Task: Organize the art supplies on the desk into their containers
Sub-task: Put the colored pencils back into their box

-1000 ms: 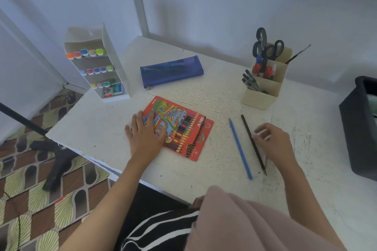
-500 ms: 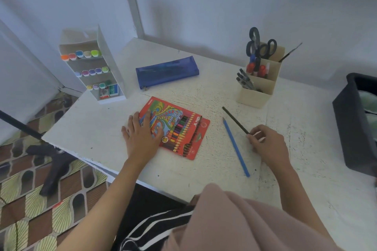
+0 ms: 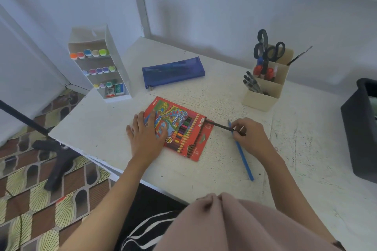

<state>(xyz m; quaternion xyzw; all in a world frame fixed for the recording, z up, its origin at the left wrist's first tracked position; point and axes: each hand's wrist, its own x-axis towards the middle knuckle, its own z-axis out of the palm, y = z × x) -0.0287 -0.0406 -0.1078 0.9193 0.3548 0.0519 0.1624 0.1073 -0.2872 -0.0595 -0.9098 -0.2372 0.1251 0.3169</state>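
**Dark pencil meets the mouth of the box**

From my end, the right hand (image 3: pixel 250 136) pinches the dark pencil (image 3: pixel 219 125) near its back end, fingers curled round it. Its long axis runs nearly flat over the desk (image 3: pixel 204 173), from the hand leftward and slightly away from me. The far end touches the upper right corner of the red pencil box (image 3: pixel 183 128). My left hand (image 3: pixel 145 138) lies flat, fingers straight, pressing on the box's left half.

The blue pencil (image 3: pixel 243 159) lies on the desk, its tip just beside the right hand and its shaft slanting toward the near edge.

The white desktop is scuffed and cracked. On it are a blue pencil case (image 3: pixel 173 71), a marker rack (image 3: pixel 120 67), a beige organiser (image 3: pixel 263 96) with scissors, and a dark bin (image 3: pixel 359 128) at the right. The walls are pale and the floor (image 3: pixel 30 199) is patterned.

A second ago the dark pencil lay beside the blue one. Half a second ago it was lifted, well apart from the box. The left hand and blue pencil have stayed put
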